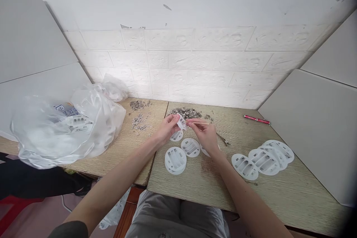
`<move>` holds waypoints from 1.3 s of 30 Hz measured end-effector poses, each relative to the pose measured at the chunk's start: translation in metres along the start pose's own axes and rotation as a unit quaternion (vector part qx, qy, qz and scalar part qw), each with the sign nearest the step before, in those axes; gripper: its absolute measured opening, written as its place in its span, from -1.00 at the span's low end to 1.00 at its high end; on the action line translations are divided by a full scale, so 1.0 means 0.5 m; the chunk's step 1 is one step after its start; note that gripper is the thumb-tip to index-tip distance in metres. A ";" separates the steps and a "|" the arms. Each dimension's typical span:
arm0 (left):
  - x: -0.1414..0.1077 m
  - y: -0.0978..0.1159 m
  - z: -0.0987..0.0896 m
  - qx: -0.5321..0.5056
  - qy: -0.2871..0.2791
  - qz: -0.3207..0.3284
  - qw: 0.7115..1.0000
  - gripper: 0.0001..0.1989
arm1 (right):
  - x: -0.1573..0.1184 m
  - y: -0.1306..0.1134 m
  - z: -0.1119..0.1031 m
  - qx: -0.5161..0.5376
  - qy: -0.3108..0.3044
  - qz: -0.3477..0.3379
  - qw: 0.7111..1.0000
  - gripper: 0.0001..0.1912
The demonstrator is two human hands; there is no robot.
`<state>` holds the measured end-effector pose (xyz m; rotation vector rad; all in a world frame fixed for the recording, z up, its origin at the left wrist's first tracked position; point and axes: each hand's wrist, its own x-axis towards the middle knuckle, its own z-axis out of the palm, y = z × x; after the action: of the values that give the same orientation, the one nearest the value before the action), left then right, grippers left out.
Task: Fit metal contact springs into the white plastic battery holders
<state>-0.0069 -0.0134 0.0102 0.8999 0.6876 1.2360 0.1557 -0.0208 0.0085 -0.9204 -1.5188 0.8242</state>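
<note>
Battery holder [181, 122], a white plastic disc, sits pinched in the left hand [167, 128] above the surface [195, 182]; the right hand [205, 134] grips a thin stick [198, 122] against it. A slip could flick tiny metal contacts [188, 112] away.

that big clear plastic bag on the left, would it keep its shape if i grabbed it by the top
Probably not. The plastic bag is thin, crumpled film slumped over its contents, so it would likely fold and sag. The white round parts inside look light but loose, so they may shift or slide toward its open end.
</note>
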 end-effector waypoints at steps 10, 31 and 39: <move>-0.010 -0.005 0.014 0.020 0.010 0.018 1.000 -0.51 | -0.009 -0.004 0.004 -0.084 0.028 -0.063 0.994 -0.82; 0.004 -0.001 -0.002 0.021 -0.011 0.003 1.000 -0.56 | 0.004 -0.007 -0.001 0.082 0.017 0.014 0.996 -0.82; -0.001 -0.004 -0.001 0.063 -0.037 0.006 0.997 -0.61 | 0.002 0.004 0.004 0.077 0.014 0.013 0.997 -0.81</move>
<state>-0.0064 -0.0139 0.0084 1.0497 0.7073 1.1742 0.1536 -0.0192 0.0070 -0.8351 -1.4004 0.9294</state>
